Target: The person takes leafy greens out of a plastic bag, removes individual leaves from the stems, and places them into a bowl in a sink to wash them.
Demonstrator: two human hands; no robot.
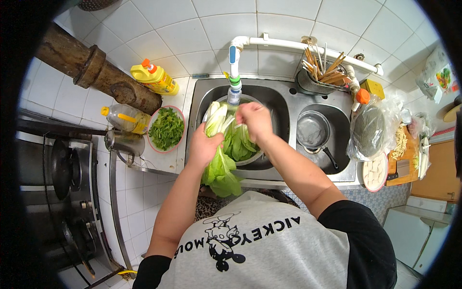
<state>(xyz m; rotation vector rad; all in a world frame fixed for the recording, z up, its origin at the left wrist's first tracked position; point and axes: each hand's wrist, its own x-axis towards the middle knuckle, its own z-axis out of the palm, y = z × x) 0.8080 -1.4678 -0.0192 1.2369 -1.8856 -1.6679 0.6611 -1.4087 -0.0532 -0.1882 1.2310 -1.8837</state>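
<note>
My left hand [207, 144] is closed around a bunch of leafy greens [220, 169] with white stems, the leaves hanging over the sink's front edge. Beside it, at the stem ends, my right hand [254, 119] is raised with curled fingers, close to a thin white stalk; whether it grips that stalk cannot be told. Under both hands a round basin [255, 159] holds more green leaves [240, 142] in the larger bowl of a steel double sink [281, 124]. Just above the basin is the spout of a white faucet [234, 95].
Left of the sink stand a plate of chopped greens [166, 128], a yellow detergent bottle [155, 79], an oil bottle [126, 117] and a metal pot [126, 142]. A saucepan [313, 129] sits in the smaller bowl. Farther right are a bagged item [371, 123], a plate [375, 171] and a cleaver [402, 168].
</note>
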